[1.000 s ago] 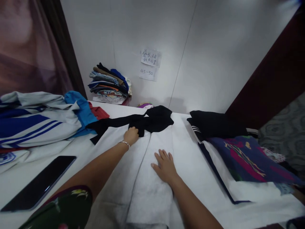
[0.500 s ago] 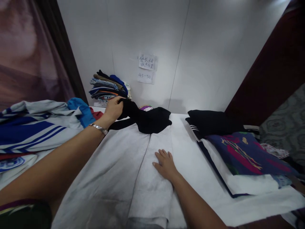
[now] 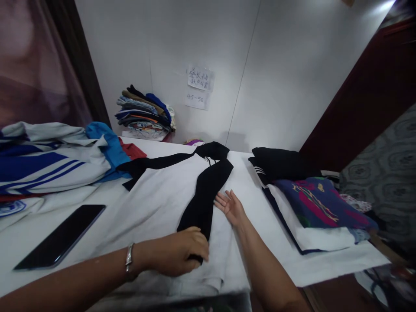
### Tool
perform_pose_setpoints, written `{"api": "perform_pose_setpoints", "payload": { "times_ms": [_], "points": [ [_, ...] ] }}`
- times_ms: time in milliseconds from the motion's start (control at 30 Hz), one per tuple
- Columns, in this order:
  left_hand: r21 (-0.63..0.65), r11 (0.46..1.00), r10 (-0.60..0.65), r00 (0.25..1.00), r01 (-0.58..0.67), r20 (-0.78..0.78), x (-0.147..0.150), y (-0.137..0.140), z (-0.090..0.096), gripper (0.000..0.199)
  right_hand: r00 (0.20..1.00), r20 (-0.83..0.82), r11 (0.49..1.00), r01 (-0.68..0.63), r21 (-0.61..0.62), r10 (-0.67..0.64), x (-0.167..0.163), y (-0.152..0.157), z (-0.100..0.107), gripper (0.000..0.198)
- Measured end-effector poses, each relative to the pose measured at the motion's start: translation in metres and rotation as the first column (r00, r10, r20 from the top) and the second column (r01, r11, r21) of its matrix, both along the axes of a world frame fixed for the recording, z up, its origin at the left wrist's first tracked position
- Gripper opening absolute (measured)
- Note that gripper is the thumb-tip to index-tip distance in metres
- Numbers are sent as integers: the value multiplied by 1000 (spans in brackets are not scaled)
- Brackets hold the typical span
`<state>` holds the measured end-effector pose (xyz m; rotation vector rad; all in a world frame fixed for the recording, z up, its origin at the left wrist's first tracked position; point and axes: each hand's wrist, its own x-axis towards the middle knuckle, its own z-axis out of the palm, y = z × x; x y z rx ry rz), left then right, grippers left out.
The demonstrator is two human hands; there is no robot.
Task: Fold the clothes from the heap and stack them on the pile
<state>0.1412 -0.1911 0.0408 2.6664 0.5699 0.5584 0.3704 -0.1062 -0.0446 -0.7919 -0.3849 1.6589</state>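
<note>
A white hoodie with black sleeves and a black hood lies spread on the white-covered table. One black sleeve runs down over its body toward me. My left hand is closed on the lower end of that sleeve, a bit of black showing below the fingers. Beside the sleeve's right edge, my right hand rests with its palm turned up and fingers apart, holding nothing. The other black sleeve stretches out to the left of the hood.
A dark phone lies left of the hoodie. Blue-and-white clothes are heaped at the left. A folded stack stands by the wall. On the right are folded black clothing and a purple patterned garment.
My left hand has brought the black sleeve from the far left down toward me across the white body. My right hand has moved slightly right and turned palm up. The phone has come into view.
</note>
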Motion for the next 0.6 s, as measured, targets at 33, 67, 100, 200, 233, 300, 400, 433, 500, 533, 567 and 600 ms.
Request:
{"api": "perform_pose_setpoints", "payload": {
  "times_ms": [33,67,100,200,233,300,400,433,500,533,567,600],
  "points": [
    [-106,994,-7,1000,9,18,-1,3,-3,18,1000,7,1000,5,1,-5,0,0,-1,13],
    [-196,980,54,997,-44,46,-3,10,-6,23,1000,17,1000,14,8,-14,-1,0,-3,10],
    [-259,953,185,980,-161,71,-5,18,-9,27,999,30,1000,25,16,-25,-1,1,-6,10],
    [-388,723,629,777,-572,28,-12,43,-26,41,997,58,998,51,25,-52,-4,2,-11,11],
    [-463,632,693,721,-622,-23,-14,48,-34,48,997,57,999,46,21,-47,-4,3,-11,9],
    [-647,501,699,710,-574,-89,-15,53,-48,56,999,50,1000,17,4,-17,-3,7,-10,4],
    [-844,391,644,764,-367,-34,-11,48,-52,50,998,51,998,-46,-39,48,-2,16,-4,7],
    [-868,376,645,764,-325,-7,-8,45,-48,48,997,56,997,-54,-53,57,-3,20,-1,9],
    [-860,398,672,740,-319,36,-4,37,-33,47,997,67,997,-45,-67,49,-5,28,5,12],
    [-828,438,687,724,-350,58,-1,32,-24,47,996,77,997,-39,-66,44,-6,33,7,14],
    [-789,481,692,718,-381,75,0,28,-16,47,995,90,997,-39,-65,44,-8,37,9,17],
    [-758,515,677,732,-399,75,2,24,-9,46,993,105,997,-46,-65,52,-10,40,10,20]
  ]
}}
